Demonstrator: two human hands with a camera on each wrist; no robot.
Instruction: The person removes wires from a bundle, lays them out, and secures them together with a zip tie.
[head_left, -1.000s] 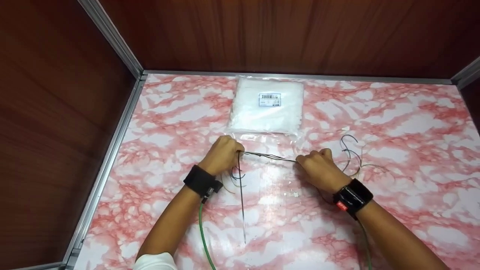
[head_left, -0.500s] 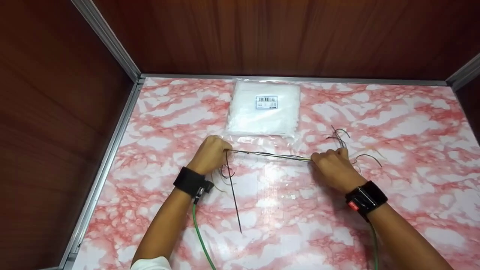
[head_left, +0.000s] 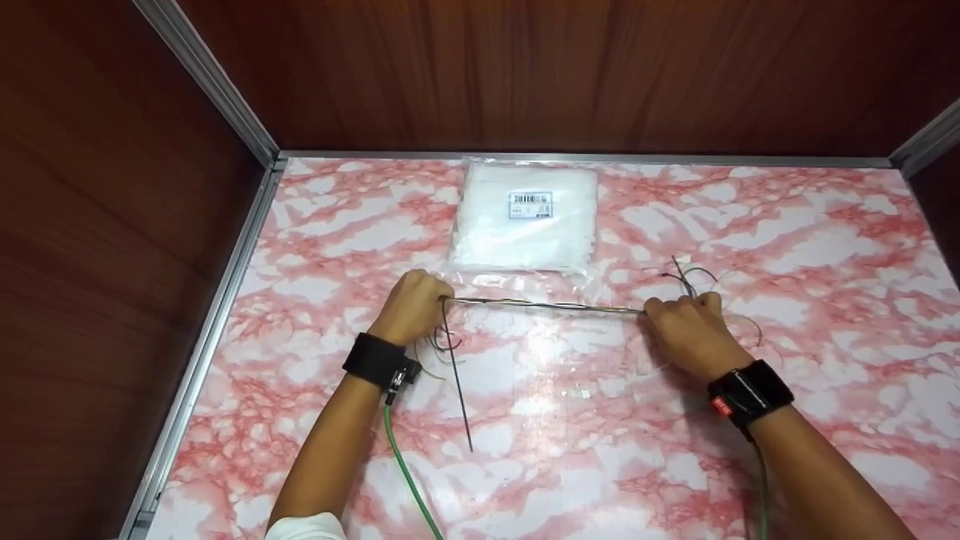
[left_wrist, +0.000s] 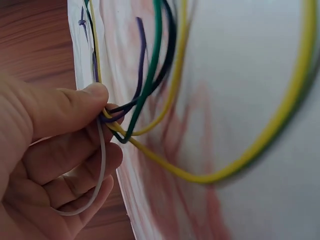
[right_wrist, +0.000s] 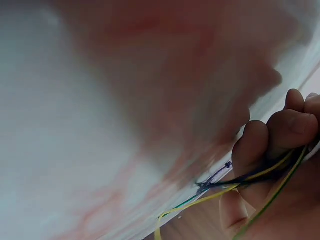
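Note:
Between my two hands a bundle of thin wires [head_left: 544,304] is stretched nearly straight above the table. My left hand [head_left: 412,309] pinches one end between thumb and fingers. In the left wrist view, loose ends curve out past the grip: a green wire [left_wrist: 149,80], a purple wire [left_wrist: 142,45] and a yellow wire [left_wrist: 178,75], beside dark and whitish strands. A dark straight length [head_left: 459,375] slants down from this hand toward the front. At the bundle's other end my right hand [head_left: 690,334] grips the wires with curled fingers, and loose ends [head_left: 686,279] fan out beyond it.
A clear plastic bag [head_left: 525,232] of white contents, with a barcode label, lies behind the hands. Wood-grain panels with metal edging [head_left: 585,159] bound the red-and-white marbled table [head_left: 810,247]. Black bands with green cables [head_left: 405,469] are on both wrists.
My right hand has moved right and my left hand slightly left, so the span of wires between them has grown longer and straighter. Both grips are kept.

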